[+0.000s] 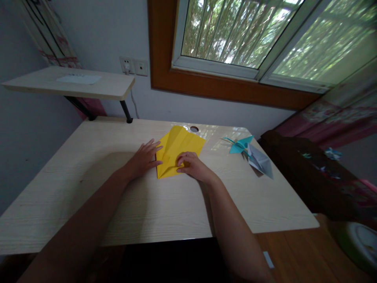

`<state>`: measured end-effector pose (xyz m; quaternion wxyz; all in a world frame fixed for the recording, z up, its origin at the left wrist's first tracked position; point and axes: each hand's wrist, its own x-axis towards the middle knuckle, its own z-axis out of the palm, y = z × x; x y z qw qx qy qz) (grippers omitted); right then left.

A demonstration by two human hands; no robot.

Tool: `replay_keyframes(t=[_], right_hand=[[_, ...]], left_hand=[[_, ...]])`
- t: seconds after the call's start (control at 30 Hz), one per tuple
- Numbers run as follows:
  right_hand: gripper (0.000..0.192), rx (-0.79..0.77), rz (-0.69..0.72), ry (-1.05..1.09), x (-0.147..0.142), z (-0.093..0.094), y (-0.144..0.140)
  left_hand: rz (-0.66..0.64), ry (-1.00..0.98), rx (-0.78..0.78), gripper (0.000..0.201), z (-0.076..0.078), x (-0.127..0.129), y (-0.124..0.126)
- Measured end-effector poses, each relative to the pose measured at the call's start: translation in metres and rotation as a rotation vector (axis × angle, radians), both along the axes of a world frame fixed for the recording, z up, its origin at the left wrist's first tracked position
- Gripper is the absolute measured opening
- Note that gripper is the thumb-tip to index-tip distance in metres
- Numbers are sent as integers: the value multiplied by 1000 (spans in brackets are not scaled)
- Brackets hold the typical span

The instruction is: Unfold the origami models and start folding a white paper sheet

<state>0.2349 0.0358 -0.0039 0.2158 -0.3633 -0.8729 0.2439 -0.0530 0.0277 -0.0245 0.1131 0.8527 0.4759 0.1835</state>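
Note:
A yellow sheet of origami paper (176, 143), creased and partly folded, lies on the desk in front of me. My left hand (144, 158) rests at its left edge with the fingers spread, the fingertips touching the paper. Over the lower right part of the sheet, my right hand (191, 165) is curled, thumb and fingers drawn together at a folded edge near the bottom. Just what the right fingertips pinch is partly hidden by the hand.
On the right of the desk (118, 220) lie a teal folded paper crane (240, 145) and a grey-white folded paper piece (260, 160), touching each other. A raised shelf (112, 87) on black legs stands at the back left. A round cable hole (194, 129) is near the back edge.

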Motion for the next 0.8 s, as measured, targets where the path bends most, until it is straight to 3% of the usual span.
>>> replay_keyframes(t=[0.23,0.53,0.7,0.8], right_hand=[[15,-56,-18,72,1,-1,4],[14,-26,-43,105,3,-1,3],[20,-117,-194,302,5,4,-1],[23,-116,-292,447,6,6,-1]], left_hand=[[32,12,-36,58,3,0,-2],[-72,-8,-28,67,-2,-2,3],[-73,-112,-15,74,-2,-7,7],[-77,-163,-38,52,1,-10,9]])
